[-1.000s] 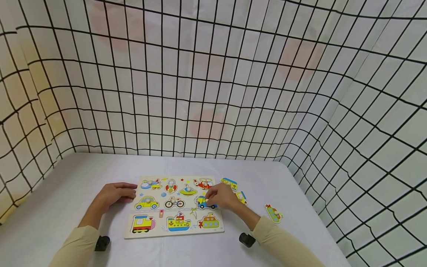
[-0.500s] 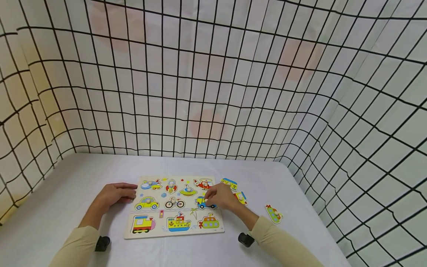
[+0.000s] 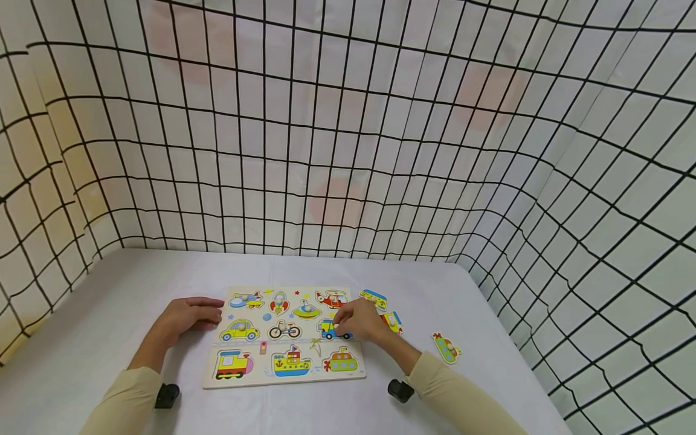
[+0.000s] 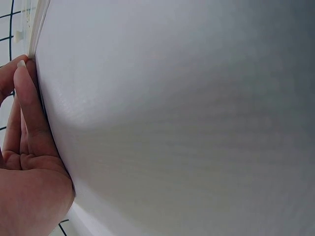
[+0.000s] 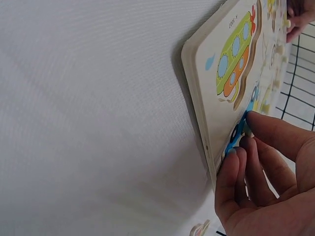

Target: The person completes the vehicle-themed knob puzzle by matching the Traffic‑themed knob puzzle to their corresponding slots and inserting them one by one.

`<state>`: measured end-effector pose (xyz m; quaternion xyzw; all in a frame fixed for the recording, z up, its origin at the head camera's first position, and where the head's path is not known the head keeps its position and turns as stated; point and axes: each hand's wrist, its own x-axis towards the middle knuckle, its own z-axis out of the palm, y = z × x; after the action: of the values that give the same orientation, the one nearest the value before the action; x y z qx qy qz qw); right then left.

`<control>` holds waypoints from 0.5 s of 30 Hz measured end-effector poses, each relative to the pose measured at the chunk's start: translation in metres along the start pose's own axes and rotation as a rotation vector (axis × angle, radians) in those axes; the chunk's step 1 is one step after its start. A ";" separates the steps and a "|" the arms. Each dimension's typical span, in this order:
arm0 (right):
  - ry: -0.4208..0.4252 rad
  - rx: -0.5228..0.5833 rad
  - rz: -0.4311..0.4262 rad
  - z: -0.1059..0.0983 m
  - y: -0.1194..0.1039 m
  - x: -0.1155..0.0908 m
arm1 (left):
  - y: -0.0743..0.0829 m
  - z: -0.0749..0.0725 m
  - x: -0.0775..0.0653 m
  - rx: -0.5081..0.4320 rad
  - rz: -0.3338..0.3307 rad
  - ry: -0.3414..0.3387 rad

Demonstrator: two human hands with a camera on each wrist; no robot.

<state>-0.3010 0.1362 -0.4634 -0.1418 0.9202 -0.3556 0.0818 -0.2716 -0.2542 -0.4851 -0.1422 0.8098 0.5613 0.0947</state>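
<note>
A wooden peg puzzle board (image 3: 263,366) printed with vehicles lies on the white table. My right hand (image 3: 361,320) pinches the small knob of a blue truck piece (image 3: 328,330), which lies at its spot on the right of the middle row. In the right wrist view the thumb and fingers close around that knob, and the blue truck (image 5: 237,132) sits flat near the board's edge. My left hand (image 3: 190,314) rests on the table with relaxed fingers at the board's left edge. Fingertips touch that edge in the left wrist view.
Right of the board lie loose pieces: a bus (image 3: 375,299), a train (image 3: 393,322) partly behind the right hand, and a submarine (image 3: 446,348). Knobbed pieces such as the car (image 3: 239,330) and bicycle (image 3: 284,330) sit in the board. Black-grid white walls (image 3: 304,139) surround the table.
Almost nothing differs. The right wrist has shifted very slightly left while the fingers stay on the truck piece's knob; the left hand and the board hold still.
</note>
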 end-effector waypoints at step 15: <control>-0.003 -0.007 0.026 0.003 0.007 0.003 | -0.002 0.000 0.003 0.003 -0.001 0.001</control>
<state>-0.3043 0.1381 -0.4701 -0.1305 0.9232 -0.3509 0.0873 -0.2735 -0.2555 -0.4880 -0.1426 0.8105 0.5602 0.0948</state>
